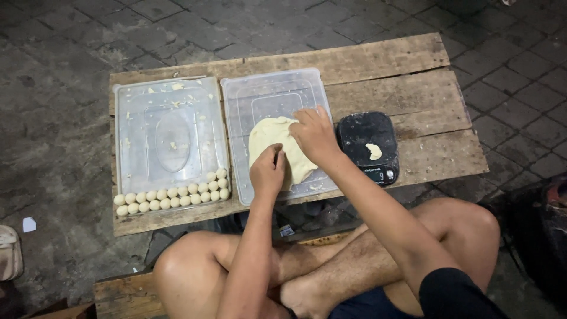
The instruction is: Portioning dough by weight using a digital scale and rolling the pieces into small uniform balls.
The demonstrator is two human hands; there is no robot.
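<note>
Head view, nearest first: bare crossed legs, then both hands on a pale, soft dough slab (273, 142) lying in a clear plastic lid (277, 97) on the rough plank desk (413, 77). The left hand (267, 171) pinches the slab's near edge; the right hand (314, 134) presses its fingers closed on the right side. Its long axis runs near to far. Left, another clear lid (168, 127) carries rows of small dough balls (174, 198). Right, a black rounded scale (367, 145) holds a small dough piece (374, 151).
</note>
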